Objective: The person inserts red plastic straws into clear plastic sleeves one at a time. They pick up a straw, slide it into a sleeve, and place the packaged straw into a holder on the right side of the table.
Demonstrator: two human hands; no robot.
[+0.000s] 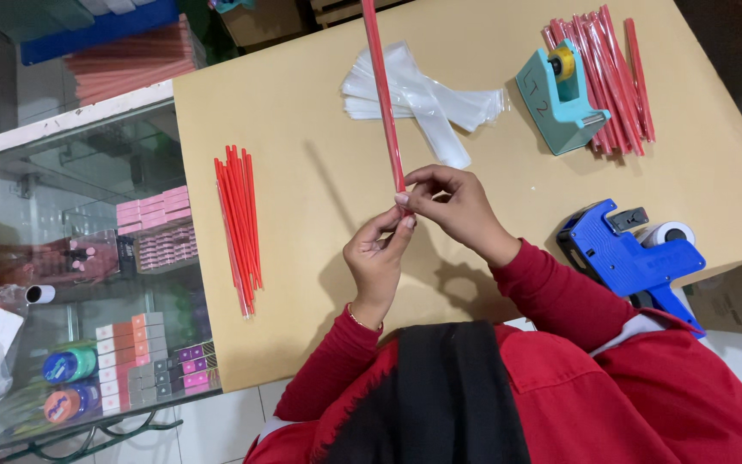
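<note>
A long thin red stick [381, 86] in a clear sleeve points away from me over the tan table [294, 112]. Its near end is pinched by both hands: my right hand [453, 206] grips it from the right and my left hand [380, 258] meets it from below with fingertips at the stick's end. A bundle of bare red sticks [239, 223] lies to the left of my hands. Clear plastic sleeves [427, 99] lie heaped just beyond them.
A teal tape dispenser [560, 94] sits on a pile of wrapped red sticks [616, 73] at the far right. A blue price-label gun [633, 258] lies at the right near edge. A glass display case [88, 258] with small boxes stands on the left.
</note>
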